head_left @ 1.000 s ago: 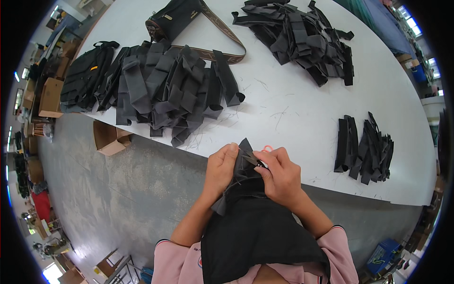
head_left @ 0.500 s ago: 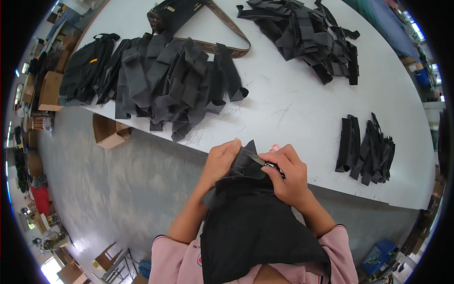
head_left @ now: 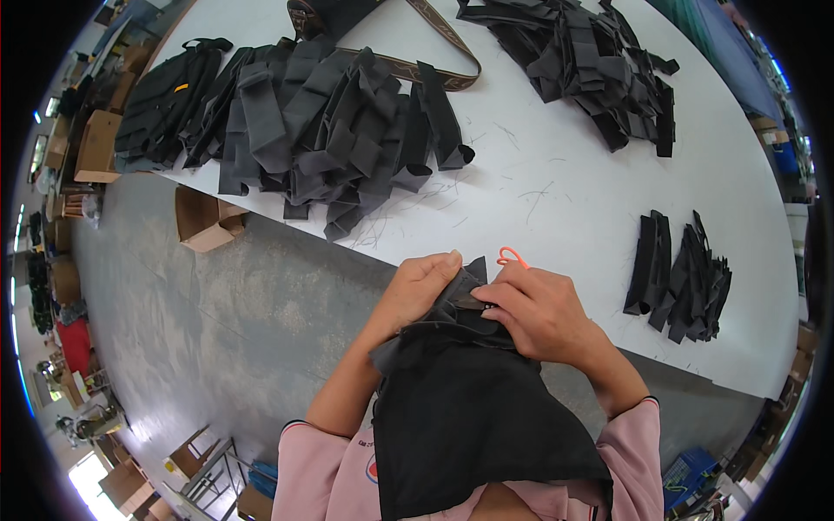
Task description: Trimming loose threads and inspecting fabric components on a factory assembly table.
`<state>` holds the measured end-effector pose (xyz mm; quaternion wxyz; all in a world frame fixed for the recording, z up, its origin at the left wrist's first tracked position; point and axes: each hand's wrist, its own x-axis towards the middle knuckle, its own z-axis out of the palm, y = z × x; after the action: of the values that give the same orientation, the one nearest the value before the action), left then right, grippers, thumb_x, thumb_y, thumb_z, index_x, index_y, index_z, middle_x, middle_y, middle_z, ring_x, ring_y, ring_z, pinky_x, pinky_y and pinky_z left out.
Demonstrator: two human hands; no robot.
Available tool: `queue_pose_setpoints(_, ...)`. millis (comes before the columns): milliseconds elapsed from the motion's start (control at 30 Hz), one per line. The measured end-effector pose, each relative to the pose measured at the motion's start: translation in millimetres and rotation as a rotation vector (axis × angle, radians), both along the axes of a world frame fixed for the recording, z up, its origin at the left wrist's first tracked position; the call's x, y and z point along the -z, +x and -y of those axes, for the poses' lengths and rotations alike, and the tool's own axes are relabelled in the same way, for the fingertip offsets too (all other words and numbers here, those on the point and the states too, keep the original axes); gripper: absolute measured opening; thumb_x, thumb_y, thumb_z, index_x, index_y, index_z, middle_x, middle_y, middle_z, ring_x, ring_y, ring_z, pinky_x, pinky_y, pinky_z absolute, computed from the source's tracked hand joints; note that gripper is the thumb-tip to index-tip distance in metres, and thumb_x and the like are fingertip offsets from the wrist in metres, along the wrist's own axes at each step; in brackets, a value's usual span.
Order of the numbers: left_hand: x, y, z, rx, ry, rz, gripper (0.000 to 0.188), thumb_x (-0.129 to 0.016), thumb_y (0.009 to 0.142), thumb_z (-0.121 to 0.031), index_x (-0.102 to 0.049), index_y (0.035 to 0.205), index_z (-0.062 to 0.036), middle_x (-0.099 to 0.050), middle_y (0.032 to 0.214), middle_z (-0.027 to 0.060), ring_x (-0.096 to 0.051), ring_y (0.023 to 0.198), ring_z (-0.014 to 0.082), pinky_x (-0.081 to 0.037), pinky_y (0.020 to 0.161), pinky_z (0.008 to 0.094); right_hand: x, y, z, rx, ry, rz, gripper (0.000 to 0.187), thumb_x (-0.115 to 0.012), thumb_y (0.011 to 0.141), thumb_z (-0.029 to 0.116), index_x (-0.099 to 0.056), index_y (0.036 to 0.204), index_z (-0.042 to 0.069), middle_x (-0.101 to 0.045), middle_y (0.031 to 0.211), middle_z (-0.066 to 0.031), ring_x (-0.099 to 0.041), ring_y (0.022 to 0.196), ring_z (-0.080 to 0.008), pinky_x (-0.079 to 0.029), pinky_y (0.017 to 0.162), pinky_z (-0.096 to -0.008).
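In front of my chest, my left hand (head_left: 423, 291) pinches the upper edge of a dark grey fabric piece (head_left: 460, 300). My right hand (head_left: 543, 313) is closed on a small black-handled cutting tool with a metal blade (head_left: 470, 303), its handle mostly hidden by my fingers. The blade lies against the grey fabric between my two hands. Below them a broad black cloth panel (head_left: 486, 425) spreads over my front; whether it is joined to the grey piece I cannot tell. Just behind my right hand shows an orange loop (head_left: 512, 255), partly covered.
A white table (head_left: 539, 217) stands ahead. A heap of dark fabric strips (head_left: 321, 130) lies at left beside a black backpack (head_left: 169, 108), another heap (head_left: 582, 69) at the back, and smaller bundles (head_left: 686, 278) at right. An open cardboard box (head_left: 208, 221) sits below the table's left edge.
My view has shifted slightly, so the table's things appear a little further right. My right hand has turned over the fabric, hiding more of the tool. More of the orange loop shows.
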<state>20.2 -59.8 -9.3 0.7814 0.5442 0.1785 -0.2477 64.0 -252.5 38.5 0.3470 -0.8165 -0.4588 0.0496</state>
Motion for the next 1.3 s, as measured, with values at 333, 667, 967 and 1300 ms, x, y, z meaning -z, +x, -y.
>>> queue_pose_setpoints(333, 6, -4, -1, 0.036, -0.029, 0.001, 0.035, -0.05, 0.096, -0.033, -0.06, 0.081, -0.0024, -0.053, 0.07, -0.0062, -0.043, 0.062, 0.0012, -0.037, 0.055, 0.0194, 12, -14, 2, 0.164, 0.11, -0.101, 0.027, -0.071, 0.068, 0.005, -0.061, 0.093, 0.008, -0.052, 0.083, -0.0064, -0.056, 0.059, -0.0216, -0.043, 0.05, -0.0306)
queue_pose_setpoints(667, 2, -3, -2, 0.039, 0.054, -0.004, 0.035, -0.049, 0.096, -0.03, -0.059, 0.08, -0.0012, -0.051, 0.068, -0.0064, -0.041, 0.063, 0.0019, -0.036, 0.056, 0.0198, -2, -17, -2, 0.292, 0.169, -0.274, 0.025, -0.069, 0.068, -0.001, -0.061, 0.09, 0.007, -0.052, 0.079, -0.0054, -0.053, 0.057, -0.0216, -0.043, 0.049, -0.0292)
queue_pose_setpoints(967, -1, -4, 4, 0.049, 0.246, 0.108, 0.033, -0.049, 0.096, -0.028, -0.059, 0.083, 0.0001, -0.049, 0.069, -0.0067, -0.041, 0.067, 0.0024, -0.037, 0.059, 0.0196, 21, -12, 0, 0.497, 0.216, -0.418, 0.013, -0.064, 0.076, -0.001, -0.053, 0.08, 0.004, -0.047, 0.071, -0.0019, -0.049, 0.06, -0.01, -0.038, 0.053, -0.0241)
queue_pose_setpoints(1300, 0, -3, 18, -0.161, 0.505, 0.345, 0.025, -0.053, 0.093, -0.023, -0.056, 0.085, 0.0011, -0.045, 0.06, 0.0009, -0.038, 0.06, 0.0062, -0.036, 0.056, 0.0223, 33, -34, -3, 0.289, 0.141, -0.399, 0.022, -0.067, 0.068, -0.005, -0.062, 0.087, 0.006, -0.059, 0.076, -0.0043, -0.059, 0.06, -0.0195, -0.048, 0.056, -0.0264)
